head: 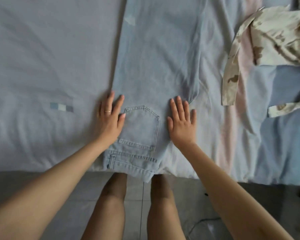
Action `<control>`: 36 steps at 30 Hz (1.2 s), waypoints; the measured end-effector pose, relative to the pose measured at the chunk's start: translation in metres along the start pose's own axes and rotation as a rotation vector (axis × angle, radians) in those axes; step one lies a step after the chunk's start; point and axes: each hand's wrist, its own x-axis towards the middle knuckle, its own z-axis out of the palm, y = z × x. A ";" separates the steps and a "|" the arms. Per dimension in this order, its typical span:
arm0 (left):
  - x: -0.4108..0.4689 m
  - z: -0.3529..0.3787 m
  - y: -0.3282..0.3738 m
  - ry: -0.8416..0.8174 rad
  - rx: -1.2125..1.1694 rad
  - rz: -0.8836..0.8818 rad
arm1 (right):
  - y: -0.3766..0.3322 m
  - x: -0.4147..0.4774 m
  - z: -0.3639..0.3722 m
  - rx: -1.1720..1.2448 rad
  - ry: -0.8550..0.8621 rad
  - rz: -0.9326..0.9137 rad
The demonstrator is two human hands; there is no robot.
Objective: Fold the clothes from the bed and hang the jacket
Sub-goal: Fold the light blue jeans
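Observation:
A pair of light blue jeans [156,66] lies folded lengthwise down the middle of the bed, back pocket up, with the waistband hanging slightly over the near edge. My left hand [111,118] presses flat on the jeans' left edge beside the pocket, fingers straight. My right hand [181,122] lies flat with spread fingers on the right edge of the jeans. A cream camouflage-patterned garment [267,44] lies crumpled at the far right of the bed.
The bed is covered with a pale blue sheet [41,66] with pink and blue stripes on its right side. Its near edge runs across the lower frame; below it is grey tiled floor [24,184] and my bare legs.

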 end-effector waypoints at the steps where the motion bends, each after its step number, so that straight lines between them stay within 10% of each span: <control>1: -0.007 -0.001 0.004 0.013 -0.121 -0.121 | -0.004 -0.008 0.000 0.057 -0.008 0.017; 6: -0.060 -0.014 0.027 -0.090 -0.600 -0.631 | -0.049 -0.077 -0.005 0.793 -0.005 0.621; 11: -0.057 -0.075 0.047 -0.243 -0.871 -0.814 | -0.076 -0.090 -0.053 1.450 -0.470 1.111; 17: 0.061 -0.244 0.120 -0.210 -1.065 -0.557 | -0.060 0.006 -0.261 1.526 -0.287 0.767; 26: 0.217 -0.620 0.294 0.336 -1.101 0.098 | -0.079 0.108 -0.688 1.610 0.371 0.002; 36: 0.156 -0.549 0.250 0.185 -1.076 -0.097 | -0.082 0.056 -0.606 1.519 0.293 0.226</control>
